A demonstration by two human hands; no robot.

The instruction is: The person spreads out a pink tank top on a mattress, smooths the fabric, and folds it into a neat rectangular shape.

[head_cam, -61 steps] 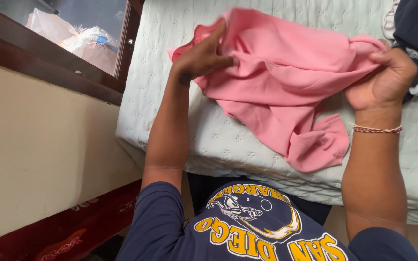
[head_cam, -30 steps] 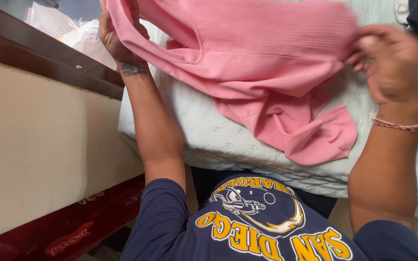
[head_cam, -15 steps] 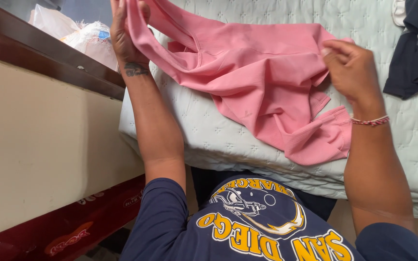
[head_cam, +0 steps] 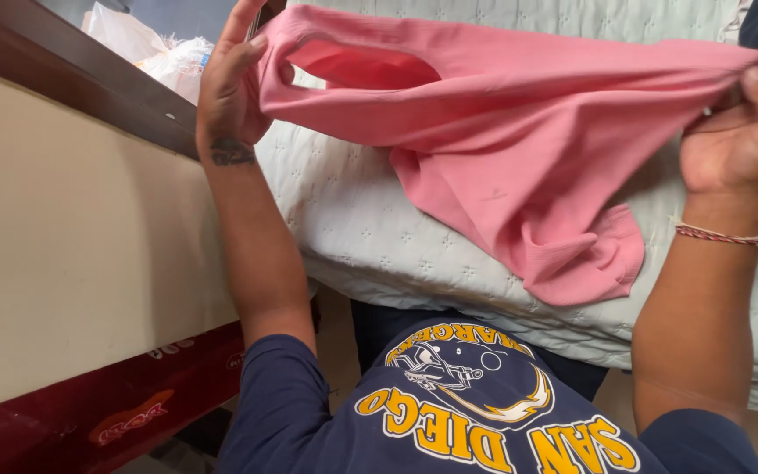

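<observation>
Pink garment (head_cam: 502, 149) hangs stretched between both hands above the bed (head_cam: 379, 237). Left hand (head_cam: 230, 88) pinches one upper corner beside an opening in the cloth, fingers closed on the fabric, a dark mark on the wrist. Right hand (head_cam: 747, 123) grips the opposite edge, fist tight around it, a braided bracelet (head_cam: 721, 233) on the wrist. Below the taut top edge, the cloth droops in folds onto the pale quilted bedspread. A dark wooden frame (head_cam: 72, 79) runs at the left, with crumpled plastic bags (head_cam: 160, 53) behind it.
</observation>
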